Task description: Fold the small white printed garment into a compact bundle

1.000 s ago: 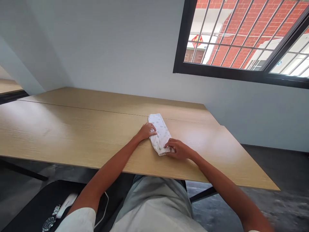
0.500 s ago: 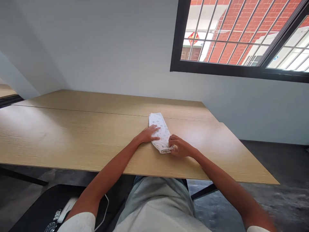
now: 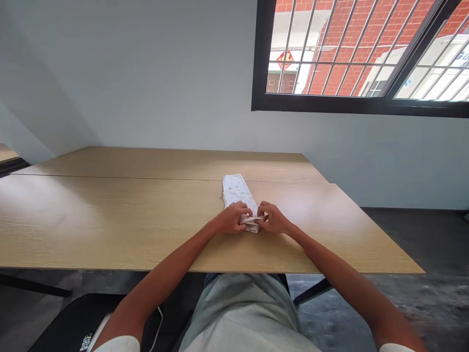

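Cloth (image 3: pixel 238 190) pinched at its near end by two hands

On a pale wood desk (image 3: pixel 110 220), the folded white cloth, printed with small scattered motifs, lies as a narrow strip right in front of the person. It slants a little, its far end reaching just across the seam (image 3: pixel 164 178) that runs along the desk. At the near end a band of the fabric is turned up, with another layer showing beneath it.

The left hand (image 3: pixel 234 218) has its fingers curled and its thumb below, gripping the left part of that raised band. The right hand (image 3: pixel 273 218) pinches the right end of the same band between thumb and fingers. Both hands are close together, with a short stretch of cloth showing between them.

Behind the desk rises a plain grey wall (image 3: pixel 164 88). A dark-framed window (image 3: pixel 330 102) at upper right has metal bars, and red brick (image 3: pixel 340 54) shows beyond them. Below, at lower left, is a black chair (image 3: pixel 69 318); a white object (image 3: pixel 98 332) and a silver metal band (image 3: pixel 86 343) on it are partly hidden or cut off. A white cable (image 3: pixel 158 327) hangs near the left arm. Dark grey floor (image 3: pixel 414 313) shows at lower right.
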{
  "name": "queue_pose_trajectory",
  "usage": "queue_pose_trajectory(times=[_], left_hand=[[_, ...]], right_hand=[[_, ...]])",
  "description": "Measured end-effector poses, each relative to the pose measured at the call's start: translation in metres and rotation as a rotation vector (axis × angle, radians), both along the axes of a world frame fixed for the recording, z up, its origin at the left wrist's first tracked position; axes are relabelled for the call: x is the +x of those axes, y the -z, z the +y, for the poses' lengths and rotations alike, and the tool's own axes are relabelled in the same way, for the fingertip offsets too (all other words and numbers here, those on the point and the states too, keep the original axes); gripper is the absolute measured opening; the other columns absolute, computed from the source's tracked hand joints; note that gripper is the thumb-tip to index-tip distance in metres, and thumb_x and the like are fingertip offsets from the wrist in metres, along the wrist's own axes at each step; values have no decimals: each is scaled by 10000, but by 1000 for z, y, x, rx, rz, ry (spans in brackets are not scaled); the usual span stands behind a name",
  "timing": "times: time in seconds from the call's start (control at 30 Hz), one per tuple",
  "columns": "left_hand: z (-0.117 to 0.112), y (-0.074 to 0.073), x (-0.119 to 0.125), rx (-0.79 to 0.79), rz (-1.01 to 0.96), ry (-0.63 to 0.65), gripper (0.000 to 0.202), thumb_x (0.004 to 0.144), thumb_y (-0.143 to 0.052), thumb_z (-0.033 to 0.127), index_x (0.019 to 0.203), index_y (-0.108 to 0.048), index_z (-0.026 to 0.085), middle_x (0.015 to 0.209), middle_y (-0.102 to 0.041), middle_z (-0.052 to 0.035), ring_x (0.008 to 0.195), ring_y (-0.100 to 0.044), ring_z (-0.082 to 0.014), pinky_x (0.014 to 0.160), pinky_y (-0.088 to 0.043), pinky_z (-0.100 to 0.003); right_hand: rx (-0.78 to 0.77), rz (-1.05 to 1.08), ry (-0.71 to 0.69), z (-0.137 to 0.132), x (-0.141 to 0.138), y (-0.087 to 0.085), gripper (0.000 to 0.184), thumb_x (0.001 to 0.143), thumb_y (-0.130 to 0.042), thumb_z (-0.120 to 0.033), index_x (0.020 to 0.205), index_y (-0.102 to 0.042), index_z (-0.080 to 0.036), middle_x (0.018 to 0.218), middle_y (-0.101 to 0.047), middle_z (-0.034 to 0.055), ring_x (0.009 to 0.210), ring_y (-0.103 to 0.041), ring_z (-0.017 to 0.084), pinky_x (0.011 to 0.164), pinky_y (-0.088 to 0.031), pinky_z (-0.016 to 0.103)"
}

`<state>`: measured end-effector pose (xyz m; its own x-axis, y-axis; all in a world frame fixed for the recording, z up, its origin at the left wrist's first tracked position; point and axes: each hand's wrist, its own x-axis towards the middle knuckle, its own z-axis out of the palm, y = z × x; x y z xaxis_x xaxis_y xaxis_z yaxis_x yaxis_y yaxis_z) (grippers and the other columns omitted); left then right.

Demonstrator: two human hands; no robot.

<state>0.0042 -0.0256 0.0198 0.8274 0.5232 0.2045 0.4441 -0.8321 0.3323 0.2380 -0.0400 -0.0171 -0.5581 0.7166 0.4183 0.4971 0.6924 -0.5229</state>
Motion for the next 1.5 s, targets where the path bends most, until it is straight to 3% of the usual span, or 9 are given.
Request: queue_pose_trajectory(times=[0.1,0.23,0.4,0.5,0.7,0.9,1.07,1.33,1.5], left_hand=[[7,-3,-9,-34,24,32,350,899,-649,398,1131,-582,145,1104,-564,-91,1046,-552,-239,953,-502,-458],[8,-11,-19,-122,39,119,343,923,-622,386,1157,-570,140,1127,-571,-96,1014,-578,-221,914,-536,-420],[6,-17,-27,-168,46,85,331,938,-600,395,1127,-570,125,1053,-592,-85,909,-603,-190,821,-564,-363],[4,-16,-28,-170,51,59,308,936,-604,396,1060,-585,114,967,-600,-64,844,-602,-174,783,-561,-340],[2,-13,-24,-158,62,93,245,913,-644,353,870,-608,114,957,-605,-62,937,-589,-186,886,-533,-380],[4,-10,-27,-234,127,129,300,926,-625,389,839,-590,104,747,-564,-7,670,-558,-123,662,-527,-262],[2,-12,-30,-271,142,130,290,927,-624,391,960,-579,106,785,-568,-13,644,-546,-112,616,-518,-241],[2,-12,-26,-228,178,166,299,927,-622,385,848,-570,102,728,-530,5,632,-527,-111,609,-501,-234],[1,-9,-20,-138,238,116,340,909,-642,432,853,-576,103,746,-545,-3,666,-548,-123,645,-519,-257]], right_hand=[[45,-23,-18,-2,0,0,273,1013,-593,-367,983,-576,-97,934,-542,54,752,-543,117,647,-520,216],[140,-41,-55,-9,-5,-8,299,1008,-593,-401,1002,-585,-102,972,-548,64,811,-554,141,726,-532,269],[290,-48,-74,-16,-12,-17,266,1030,-558,-372,1079,-587,-112,1036,-555,79,921,-565,176,840,-531,338],[363,-87,-123,-18,-16,-19,239,1036,-551,-346,1106,-592,-121,1092,-550,89,958,-564,181,872,-529,350],[456,-161,-210,-24,-30,-14,222,1029,-560,-328,1121,-595,-129,1095,-548,85,963,-559,184,883,-521,360],[515,-199,-182,-28,-46,-8,134,1013,-571,-247,1028,-604,-119,1083,-549,77,981,-548,186,913,-504,374],[514,-186,-179,-28,-50,-6,145,1016,-567,-254,988,-604,-117,1073,-555,78,1004,-545,189,923,-503,374],[361,-65,-125,-26,-52,11,239,1037,-551,-343,1115,-586,-119,1073,-553,87,931,-570,172,825,-545,320],[284,-11,-117,-28,-49,9,242,1038,-550,-344,1108,-584,-114,1053,-555,83,897,-573,163,800,-548,306]])
